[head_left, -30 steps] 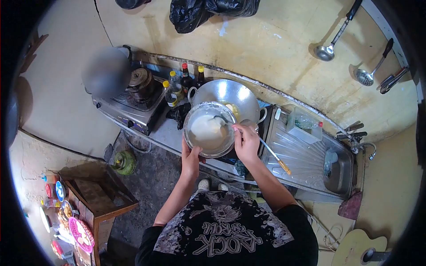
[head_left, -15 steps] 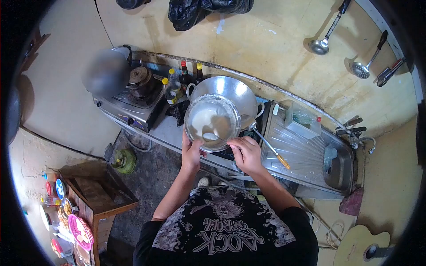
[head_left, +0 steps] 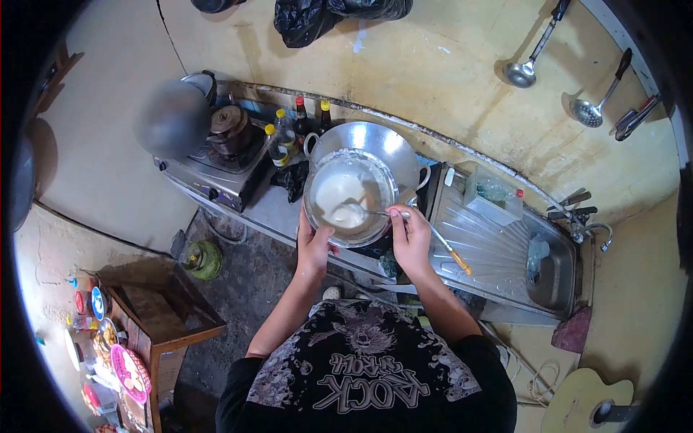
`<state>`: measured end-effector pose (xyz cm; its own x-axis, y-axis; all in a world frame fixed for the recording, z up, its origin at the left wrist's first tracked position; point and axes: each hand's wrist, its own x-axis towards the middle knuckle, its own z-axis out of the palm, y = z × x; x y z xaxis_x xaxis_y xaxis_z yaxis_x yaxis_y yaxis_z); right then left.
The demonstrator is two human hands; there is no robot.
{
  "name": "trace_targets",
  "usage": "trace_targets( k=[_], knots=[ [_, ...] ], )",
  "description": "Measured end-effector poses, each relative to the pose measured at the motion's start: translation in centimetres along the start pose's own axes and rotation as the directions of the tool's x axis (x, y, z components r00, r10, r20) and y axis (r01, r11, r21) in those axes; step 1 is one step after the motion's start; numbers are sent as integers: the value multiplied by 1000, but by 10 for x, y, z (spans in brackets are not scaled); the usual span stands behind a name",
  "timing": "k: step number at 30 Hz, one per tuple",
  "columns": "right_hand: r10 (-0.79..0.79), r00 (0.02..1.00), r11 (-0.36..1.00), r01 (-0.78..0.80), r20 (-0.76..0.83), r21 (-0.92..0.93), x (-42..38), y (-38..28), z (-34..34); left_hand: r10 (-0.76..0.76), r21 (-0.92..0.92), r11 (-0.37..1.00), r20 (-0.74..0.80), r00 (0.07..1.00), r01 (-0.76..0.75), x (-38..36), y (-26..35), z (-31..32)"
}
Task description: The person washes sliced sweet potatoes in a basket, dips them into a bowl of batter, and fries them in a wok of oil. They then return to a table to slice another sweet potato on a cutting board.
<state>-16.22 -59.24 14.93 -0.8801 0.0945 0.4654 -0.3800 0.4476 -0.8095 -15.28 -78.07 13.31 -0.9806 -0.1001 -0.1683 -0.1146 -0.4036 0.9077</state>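
Observation:
My left hand grips the near-left rim of a round bowl, thumb at the rim and fingers underneath. Creamy white batter lies inside, smeared up the walls. Between the fingers of my right hand is the handle of a metal spoon, its head dipping into the batter. Just beyond the bowl sits a large two-handled wok, which the bowl partly covers from view. To the right of my right hand, a wooden-handled utensil lies from the wok side onto the drainboard.
Left of the wok stand several bottles, a black plastic bag and a gas stove with a lidded pot. On the right are a sink and a plastic container. A food-laden table is at lower left.
My right hand has moved slightly right and up, drawing the spoon so more of its handle shows. The bowl has shifted a little right and up with my left hand.

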Motion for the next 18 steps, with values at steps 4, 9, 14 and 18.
trace_targets(
  k=[4,9,14,18],
  knots=[
    [-15,1000,999,16,-12,41,1,-5,-1,7,2,1000,-23,1000,-7,-1,0,1],
    [-145,984,988,151,107,-44,4,-15,-9,24,-7,1000,-52,998,-24,-3,2,4],
    [-92,989,996,91,119,10,1,-2,-2,7,13,1000,-23,1000,-7,-1,-5,-2],
    [212,973,938,-230,94,260,-8,16,10,33,29,999,-51,998,-31,1,-6,2]
  ],
)
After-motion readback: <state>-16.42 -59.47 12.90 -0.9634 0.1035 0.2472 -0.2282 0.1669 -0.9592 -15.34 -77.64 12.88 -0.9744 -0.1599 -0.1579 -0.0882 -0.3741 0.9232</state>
